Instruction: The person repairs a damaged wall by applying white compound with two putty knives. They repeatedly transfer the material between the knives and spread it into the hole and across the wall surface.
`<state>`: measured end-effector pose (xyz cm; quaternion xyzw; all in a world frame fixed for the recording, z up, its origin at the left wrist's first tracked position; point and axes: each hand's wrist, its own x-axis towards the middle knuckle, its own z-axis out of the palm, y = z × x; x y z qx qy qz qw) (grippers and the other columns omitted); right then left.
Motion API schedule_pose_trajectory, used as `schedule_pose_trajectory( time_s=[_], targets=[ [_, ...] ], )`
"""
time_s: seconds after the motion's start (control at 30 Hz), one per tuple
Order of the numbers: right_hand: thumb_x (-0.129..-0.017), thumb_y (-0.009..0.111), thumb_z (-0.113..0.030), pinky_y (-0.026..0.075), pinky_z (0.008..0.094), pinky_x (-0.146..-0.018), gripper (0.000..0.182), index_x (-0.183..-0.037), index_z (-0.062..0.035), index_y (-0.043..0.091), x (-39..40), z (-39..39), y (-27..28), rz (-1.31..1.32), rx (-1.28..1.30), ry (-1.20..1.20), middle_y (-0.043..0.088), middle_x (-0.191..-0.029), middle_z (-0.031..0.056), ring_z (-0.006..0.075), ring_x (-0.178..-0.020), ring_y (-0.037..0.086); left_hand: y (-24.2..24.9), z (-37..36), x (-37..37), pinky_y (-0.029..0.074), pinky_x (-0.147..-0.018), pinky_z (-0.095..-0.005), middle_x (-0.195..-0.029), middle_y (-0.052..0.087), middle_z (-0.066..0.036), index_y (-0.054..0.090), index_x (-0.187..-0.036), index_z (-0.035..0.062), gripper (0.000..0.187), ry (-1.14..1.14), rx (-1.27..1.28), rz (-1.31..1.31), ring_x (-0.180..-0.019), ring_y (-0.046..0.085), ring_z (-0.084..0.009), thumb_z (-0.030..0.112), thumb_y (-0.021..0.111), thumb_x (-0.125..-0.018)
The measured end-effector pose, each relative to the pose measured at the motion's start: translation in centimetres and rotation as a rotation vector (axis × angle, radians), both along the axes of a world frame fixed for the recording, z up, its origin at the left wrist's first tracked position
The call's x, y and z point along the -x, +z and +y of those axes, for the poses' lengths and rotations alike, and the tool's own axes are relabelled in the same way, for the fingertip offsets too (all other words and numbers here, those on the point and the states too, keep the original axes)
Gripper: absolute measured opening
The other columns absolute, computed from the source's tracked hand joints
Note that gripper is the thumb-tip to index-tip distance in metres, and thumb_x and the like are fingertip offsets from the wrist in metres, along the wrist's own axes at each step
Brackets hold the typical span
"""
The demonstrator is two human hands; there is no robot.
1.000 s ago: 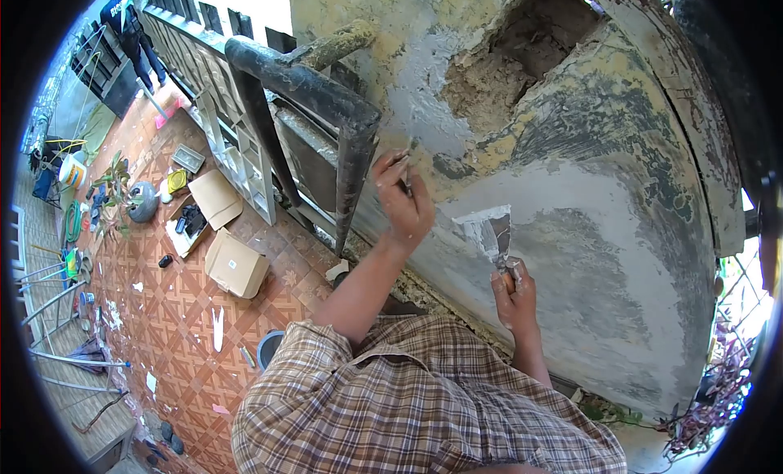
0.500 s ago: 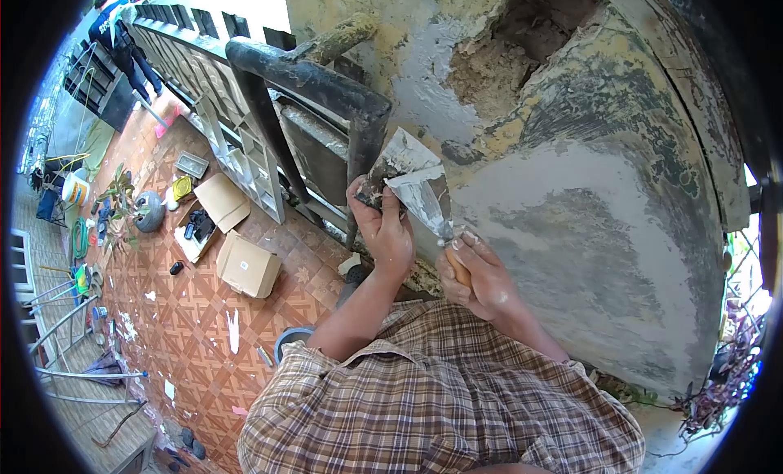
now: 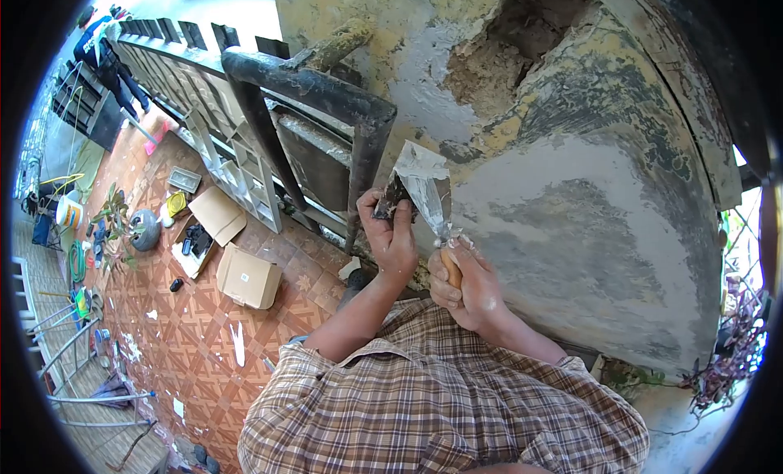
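My right hand (image 3: 475,288) is wrapped round the wooden handle of a putty knife (image 3: 434,198), whose wide metal blade points up and carries white putty. Close beside the blade, my left hand (image 3: 393,244) pinches a dark flat piece (image 3: 395,198) between thumb and fingers; its exact kind I cannot tell. Both hands are held in front of a curved wall (image 3: 563,254), partly coated with smooth grey-white putty. Higher up, the wall has flaking yellow paint and a deep broken hole (image 3: 522,46).
A dark metal pipe frame (image 3: 310,87) and a gate stand left of my hands. On the tiled floor (image 3: 196,327) lie an opened cardboard box (image 3: 249,276), a potted plant (image 3: 145,229) and scattered scraps. Another person (image 3: 106,58) stands at the far upper left.
The putty knife has turned more upright and moved slightly apart from the dark piece. More of the dark piece's bare surface shows, with less white putty visible there.
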<state>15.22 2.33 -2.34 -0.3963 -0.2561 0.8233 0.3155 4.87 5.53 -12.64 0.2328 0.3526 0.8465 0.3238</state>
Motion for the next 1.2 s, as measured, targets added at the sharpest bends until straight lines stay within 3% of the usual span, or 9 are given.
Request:
schedule_pose_trajectory(
  time_s=[0.27, 0.33, 0.43, 0.5, 0.6, 0.7, 1.03, 1.13, 1.2],
  targets=[
    [-0.101, 0.034, -0.026, 0.029, 0.0217, -0.037, 0.018, -0.096, -0.0099, 0.041, 0.7, 1.0, 0.6, 0.066, -0.013, -0.145, 0.045, -0.069, 0.0027, 0.0073, -0.041, 0.035, -0.6, -2.2, -1.5, 0.038, -0.086, -0.0264, -0.111, 0.047, -0.008, 0.037, -0.114, 0.0048, 0.031, -0.027, -0.052, 0.057, -0.096, 0.046, -0.0113, -0.004, 0.051, -0.088],
    [-0.101, 0.035, -0.026, 0.029, 0.0216, -0.038, 0.018, -0.098, -0.0097, 0.041, 0.5, 1.0, 0.6, 0.076, -0.041, -0.139, 0.045, -0.069, 0.0028, 0.0075, -0.041, 0.035, 0.1, -2.5, -0.9, 0.04, -0.084, -0.0242, -0.104, 0.051, -0.005, 0.038, -0.115, 0.0056, 0.031, -0.17, -0.013, -0.197, -0.091, 0.048, -0.0098, -0.005, 0.05, -0.089],
    [-0.1, 0.037, -0.024, 0.03, 0.0211, -0.039, 0.015, -0.101, -0.0094, 0.04, 0.1, 1.4, -0.1, -0.074, -0.321, -0.149, 0.045, -0.07, 0.0023, 0.0072, -0.043, 0.036, 1.6, -3.3, 0.6, 0.045, -0.083, -0.0271, -0.102, 0.057, -0.005, 0.039, -0.116, 0.0071, 0.03, -0.162, 0.029, -0.248, -0.091, 0.056, -0.0124, -0.006, 0.046, -0.09],
    [-0.099, 0.041, -0.02, 0.03, 0.021, -0.041, 0.011, -0.098, -0.0091, 0.039, -0.9, 2.4, -1.6, -0.272, -0.781, -0.181, 0.044, -0.069, 0.0014, 0.0062, -0.047, 0.037, 3.2, -4.2, 2.3, 0.047, -0.082, -0.0283, -0.102, 0.058, -0.005, 0.04, -0.116, 0.0065, 0.027, -0.233, 0.062, -0.353, -0.091, 0.058, -0.0133, -0.004, 0.045, -0.092],
    [-0.098, 0.042, -0.016, 0.03, 0.0209, -0.043, 0.008, -0.096, -0.009, 0.038, -2.3, 3.7, -3.6, -0.502, -0.958, -0.187, 0.044, -0.068, 0.0001, 0.0047, -0.05, 0.036, 4.7, -4.8, 3.4, 0.051, -0.079, -0.0315, -0.101, 0.061, -0.007, 0.041, -0.117, 0.0058, 0.024, -0.308, 0.071, -0.456, -0.091, 0.062, -0.0154, 0.002, 0.045, -0.094],
    [-0.096, 0.047, -0.014, 0.032, 0.0223, -0.049, 0.009, -0.097, -0.0048, 0.046, -2.4, 3.5, -4.7, -0.516, -0.897, -0.249, 0.042, -0.067, -0.0033, 0.0046, -0.056, 0.037, 5.0, -3.6, 3.0, 0.05, -0.079, -0.0295, -0.101, 0.06, -0.007, 0.043, -0.112, 0.0062, 0.02, -0.136, 0.013, -0.309, -0.089, 0.06, -0.0139, 0.006, 0.05, -0.094],
    [-0.094, 0.051, -0.015, 0.032, 0.0259, -0.047, 0.012, -0.091, -0.0028, 0.05, -4.6, 4.1, -5.1, -0.704, -1.012, -0.226, 0.041, -0.057, -0.0008, 0.0068, -0.051, 0.037, 5.1, -0.2, 0.4, 0.048, -0.077, -0.0289, -0.098, 0.058, -0.005, 0.043, -0.11, 0.0071, 0.019, -0.168, 0.015, -0.458, -0.086, 0.058, -0.0129, 0.005, 0.052, -0.093],
    [-0.092, 0.053, -0.014, 0.032, 0.0277, -0.046, 0.012, -0.091, -0.0022, 0.052, -5.7, 4.5, -5.0, -0.85, -1.121, -0.163, 0.04, -0.055, 0.003, 0.0095, -0.049, 0.037, 4.9, 0.5, -0.3, 0.048, -0.077, -0.0287, -0.097, 0.058, -0.005, 0.043, -0.109, 0.0076, 0.02, -0.151, 0.004, -0.413, -0.086, 0.058, -0.0128, 0.005, 0.052, -0.092],
    [-0.09, 0.055, -0.014, 0.034, 0.0311, -0.046, 0.012, -0.093, -0.0021, 0.054, -6.2, 4.3, -4.3, -0.965, -1.202, -0.095, 0.042, -0.054, 0.0079, 0.0179, -0.045, 0.039, 5.2, 0.9, -0.7, 0.048, -0.076, -0.0285, -0.096, 0.058, -0.005, 0.043, -0.109, 0.0078, 0.02, -0.175, -0.006, -0.41, -0.085, 0.058, -0.0127, 0.005, 0.053, -0.092]
  ],
)
